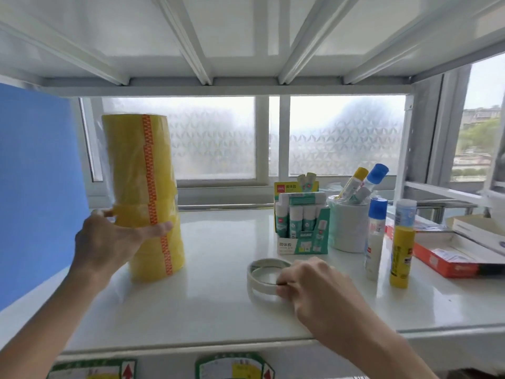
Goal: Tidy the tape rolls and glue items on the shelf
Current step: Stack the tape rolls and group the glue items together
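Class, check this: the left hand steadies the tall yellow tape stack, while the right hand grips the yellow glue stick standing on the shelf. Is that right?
One detail is wrong. In the head view the right hand grips the thin white tape ring lying flat on the shelf, not the yellow glue stick, which stands untouched. The left hand does steady the yellow tape stack.

My left hand [109, 242] is wrapped round the tall yellow tape stack [144, 192] on the white shelf [213, 242], right hand [311, 283] pinching a thin white tape roll [263, 277] lying flat, glue stick box [300, 222] just behind it.
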Motion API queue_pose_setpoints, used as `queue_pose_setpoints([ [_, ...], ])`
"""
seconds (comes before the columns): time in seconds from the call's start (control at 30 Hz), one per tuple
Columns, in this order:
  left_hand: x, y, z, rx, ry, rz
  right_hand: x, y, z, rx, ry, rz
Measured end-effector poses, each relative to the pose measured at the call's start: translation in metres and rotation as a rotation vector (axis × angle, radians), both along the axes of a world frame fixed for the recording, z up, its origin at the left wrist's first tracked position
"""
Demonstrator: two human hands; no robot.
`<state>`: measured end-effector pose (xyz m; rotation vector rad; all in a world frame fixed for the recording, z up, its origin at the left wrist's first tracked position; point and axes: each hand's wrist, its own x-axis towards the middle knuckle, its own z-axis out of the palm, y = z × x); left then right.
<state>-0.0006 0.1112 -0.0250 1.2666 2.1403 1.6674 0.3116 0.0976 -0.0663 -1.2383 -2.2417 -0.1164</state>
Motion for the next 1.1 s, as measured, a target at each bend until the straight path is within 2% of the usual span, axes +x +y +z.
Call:
queue_pose_setpoints([
  [0.3, 0.083, 0.055, -0.009, 0.085, 0.081, -0.147, 0.059, -0.003, -0.006, 0.04, 0.046, -0.189],
  [0.47, 0.115, 0.08, -0.012, 0.093, 0.092, -0.21, 0.068, -0.003, -0.007, 0.012, 0.028, -0.156],
  [0.63, 0.122, 0.094, -0.016, 0.094, 0.108, -0.123, 0.068, 0.001, -0.009, 0.009, 0.069, -0.139],
  [0.97, 0.14, 0.114, -0.019, 0.133, 0.097, -0.167, 0.063, -0.001, -0.009, 0.065, 0.137, -0.155],
  [1.03, 0.142, 0.117, -0.019, 0.123, 0.1, -0.181, 0.069, -0.01, -0.004, 0.107, 0.224, -0.2],
  [1.1, 0.141, 0.118, -0.018, 0.108, 0.104, -0.201, 0.084, -0.017, 0.003, 0.185, 0.396, -0.291],
])
